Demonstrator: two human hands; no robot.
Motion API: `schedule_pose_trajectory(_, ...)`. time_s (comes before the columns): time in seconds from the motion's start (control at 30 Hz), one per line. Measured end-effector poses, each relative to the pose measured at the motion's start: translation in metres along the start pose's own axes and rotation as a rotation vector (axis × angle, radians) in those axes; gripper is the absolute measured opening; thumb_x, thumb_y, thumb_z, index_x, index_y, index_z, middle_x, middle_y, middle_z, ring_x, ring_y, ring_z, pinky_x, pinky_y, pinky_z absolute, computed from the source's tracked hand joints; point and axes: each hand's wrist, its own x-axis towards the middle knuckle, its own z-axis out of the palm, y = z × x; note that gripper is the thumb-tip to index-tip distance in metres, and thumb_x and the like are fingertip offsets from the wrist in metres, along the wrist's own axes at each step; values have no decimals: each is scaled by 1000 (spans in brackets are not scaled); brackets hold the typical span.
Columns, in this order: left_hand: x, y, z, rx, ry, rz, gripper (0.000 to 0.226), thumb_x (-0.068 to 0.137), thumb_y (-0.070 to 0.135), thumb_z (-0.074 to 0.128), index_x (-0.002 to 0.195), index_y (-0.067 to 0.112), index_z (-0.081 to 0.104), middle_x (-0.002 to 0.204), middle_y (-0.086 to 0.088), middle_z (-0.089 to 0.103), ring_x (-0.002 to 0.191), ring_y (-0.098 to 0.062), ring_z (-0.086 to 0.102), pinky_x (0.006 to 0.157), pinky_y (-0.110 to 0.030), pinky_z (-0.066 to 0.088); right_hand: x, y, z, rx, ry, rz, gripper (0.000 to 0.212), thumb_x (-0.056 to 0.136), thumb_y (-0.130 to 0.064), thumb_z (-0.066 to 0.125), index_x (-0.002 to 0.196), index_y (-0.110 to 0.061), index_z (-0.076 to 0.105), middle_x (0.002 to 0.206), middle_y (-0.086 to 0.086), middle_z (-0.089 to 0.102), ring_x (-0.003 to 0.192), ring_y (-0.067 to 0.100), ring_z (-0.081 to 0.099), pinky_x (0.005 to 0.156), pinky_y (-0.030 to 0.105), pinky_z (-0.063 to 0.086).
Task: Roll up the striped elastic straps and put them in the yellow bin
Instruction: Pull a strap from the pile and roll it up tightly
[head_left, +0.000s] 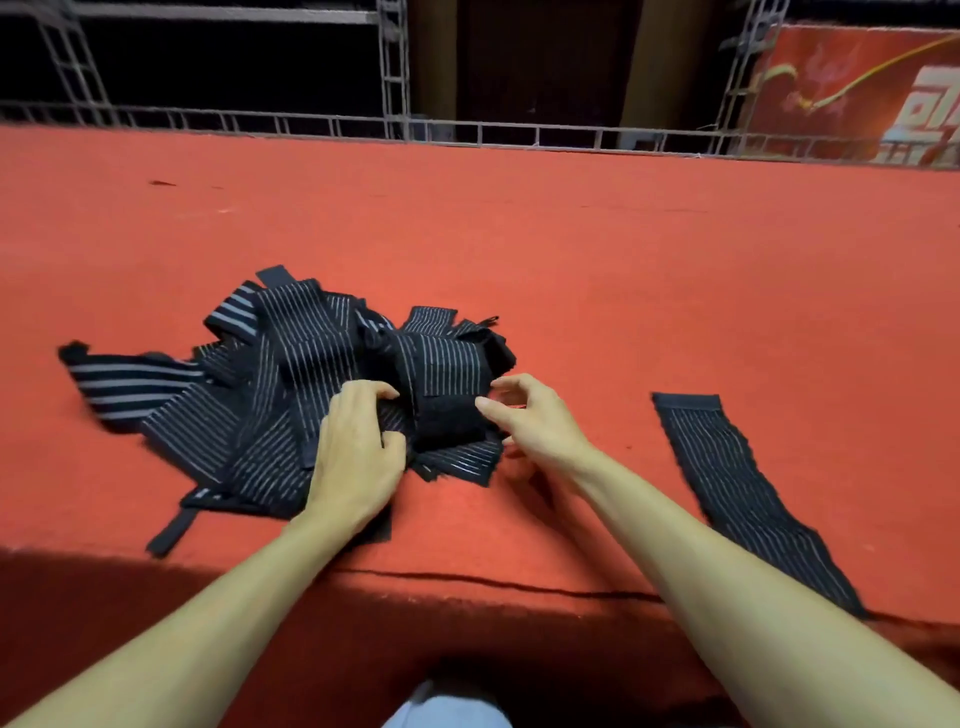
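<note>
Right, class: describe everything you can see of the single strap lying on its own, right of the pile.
The lone strap is black elastic-looking fabric with thin pale lengthwise stripes and a plain black band across its far end. It lies unrolled and flat, running diagonally from far-left to near-right on the red carpet, its near end reaching the front edge. It sits apart from the pile of straps, where the left hand and right hand are; neither touches it.

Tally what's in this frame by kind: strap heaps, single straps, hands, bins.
Heap of tangled striped straps: 1, straps inside uncountable
Single strap lying flat apart: 1
Hands: 2, left hand and right hand
Yellow bin: 0 in view
Total: 4
</note>
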Motion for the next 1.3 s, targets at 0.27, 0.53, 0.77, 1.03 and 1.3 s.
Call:
schedule_pose_trajectory(0.27,-8,-8,5,-37,-34,42,39,82,5,57,120,11,51,117,-1,51,113,-16,47,100,-31,32,13,-1,21,116,146,28,13,85,-20,73,76,-19,63,68,-2,62,59,8,56,45,15,40)
schedule_pose_trajectory(0.53,-13,1,-3,18,18,115,43,80,13,47,123,9,49,124,-4,47,120,-18,42,106,-31,25,-5,-8,-3,254,16,12,21,97,-2,52,78,-13,51,69,5,53,61,15,54,62,30,49)
schedule_pose_trajectory(0.77,-1,15,-7,265,-113,388,59,73,15,37,131,11,46,141,-4,41,138,-18,32,118,-45,11,-18,32,-18,314,180,80,25,97,-2,51,76,-16,48,60,3,46,53,15,40,48,26,32)
schedule_pose_trajectory(1.03,-14,14,18,355,-141,363,49,88,24,35,133,13,51,147,-8,37,141,-23,31,117,-41,10,-18,44,-16,339,225,43,12,99,-14,53,90,-13,62,57,-10,56,52,7,48,50,23,37)
schedule_pose_trajectory(1.3,-15,16,15,409,-149,328,48,88,21,33,130,12,55,139,-10,46,133,-27,40,115,-44,15,-31,36,-23,391,18,-17,20,86,1,68,106,3,68,53,-3,53,40,3,41,43,13,34)
